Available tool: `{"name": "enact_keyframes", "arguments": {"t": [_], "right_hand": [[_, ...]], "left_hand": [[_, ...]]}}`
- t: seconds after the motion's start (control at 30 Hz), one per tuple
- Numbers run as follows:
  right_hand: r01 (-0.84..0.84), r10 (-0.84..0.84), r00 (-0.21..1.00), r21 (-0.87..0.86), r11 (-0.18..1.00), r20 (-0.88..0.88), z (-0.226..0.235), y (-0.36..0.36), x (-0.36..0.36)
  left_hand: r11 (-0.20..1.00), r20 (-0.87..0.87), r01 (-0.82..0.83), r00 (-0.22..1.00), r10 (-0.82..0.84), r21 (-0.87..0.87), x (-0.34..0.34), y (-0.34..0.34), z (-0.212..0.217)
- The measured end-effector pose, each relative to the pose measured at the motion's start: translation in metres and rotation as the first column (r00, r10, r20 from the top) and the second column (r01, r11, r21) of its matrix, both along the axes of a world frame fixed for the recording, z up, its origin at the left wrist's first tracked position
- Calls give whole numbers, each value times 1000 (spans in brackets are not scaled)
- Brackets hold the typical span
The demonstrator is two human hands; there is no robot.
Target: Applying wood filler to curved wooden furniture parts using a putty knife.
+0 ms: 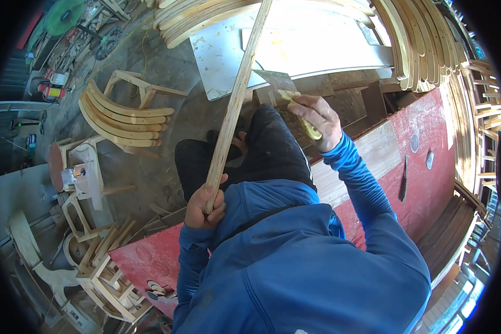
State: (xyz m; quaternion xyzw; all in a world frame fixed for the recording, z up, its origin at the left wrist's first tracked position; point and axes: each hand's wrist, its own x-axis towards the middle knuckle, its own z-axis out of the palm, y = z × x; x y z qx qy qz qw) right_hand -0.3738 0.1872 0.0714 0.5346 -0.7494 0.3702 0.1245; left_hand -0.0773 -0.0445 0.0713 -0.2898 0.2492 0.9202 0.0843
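My left hand (205, 207) is closed around the lower end of a long wooden strip (232, 117). The strip slants up and away, past my knees to the top edge of the view. In my right hand (318, 118), held out ahead on the right, is a flat-bladed tool with a yellowish handle (313, 131). Its broad, dull metal blade (278, 81) points toward the strip but looks apart from it. My fingers hide part of the handle. Beyond the blade lies a bright white board (220, 69).
Curved wooden pieces (125, 117) lie stacked at the left; more stacked curved pieces (409, 39) stand at the far right. A red-topped bench (423, 133) bears a thin dark tool (404, 178). Wooden frames (108, 278) crowd the lower left, near a disc machine (78, 172).
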Motion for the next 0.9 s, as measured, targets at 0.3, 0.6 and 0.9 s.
{"name": "enact_keyframes", "arguments": {"t": [0.3,0.6,0.9], "right_hand": [[-19,17,1000,-70,997,-22,13,-10,-10],[-70,85,985,105,992,-150,9,-27,4],[-24,40,994,162,987,-100,14,-23,12]], "left_hand": [[971,20,42,999,-38,-236,-2,4,2],[998,-10,-13,1000,12,-67,-3,2,7],[995,18,-22,1000,24,-100,-3,2,6]]}}
